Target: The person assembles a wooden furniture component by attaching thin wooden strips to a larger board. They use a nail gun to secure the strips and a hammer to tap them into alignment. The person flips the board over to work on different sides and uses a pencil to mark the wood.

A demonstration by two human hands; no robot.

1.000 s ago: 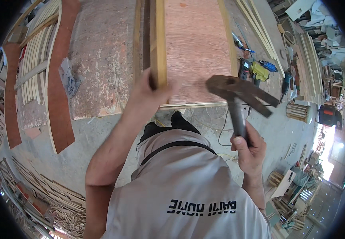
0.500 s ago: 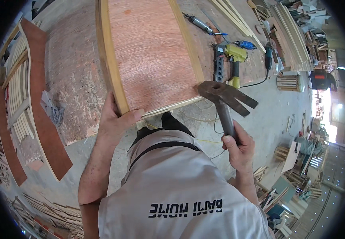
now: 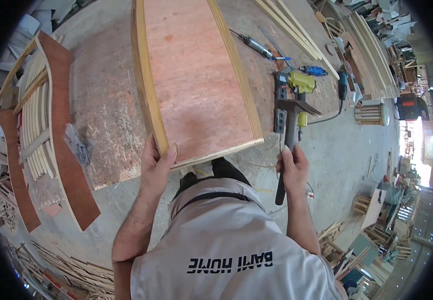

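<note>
A long plywood panel (image 3: 196,85) with wooden strips along both sides lies on the worktable, its near end toward me. My left hand (image 3: 159,160) grips the near left corner of this wooden panel, the thumb on top of the strip and the fingers around its outer side. In my right hand (image 3: 294,167) is a claw hammer (image 3: 291,127), held by its dark handle. The hammer's head is up, to the right of the panel's near right corner and apart from it. Behind the head lies a yellow-green nail gun (image 3: 302,82), partly hidden by it.
On the worktable (image 3: 96,115), right of the panel, lie an air tool (image 3: 256,46), a blue tool (image 3: 314,70), a dark grinder (image 3: 343,84) and pale wooden strips (image 3: 296,30). A curved brown frame (image 3: 71,170) stands at left. Timber offcuts (image 3: 71,267) lie on the floor.
The hammer has moved off the panel's near right corner, outward to the right, and its handle now shows below my right hand. My left hand keeps its hold on the panel.
</note>
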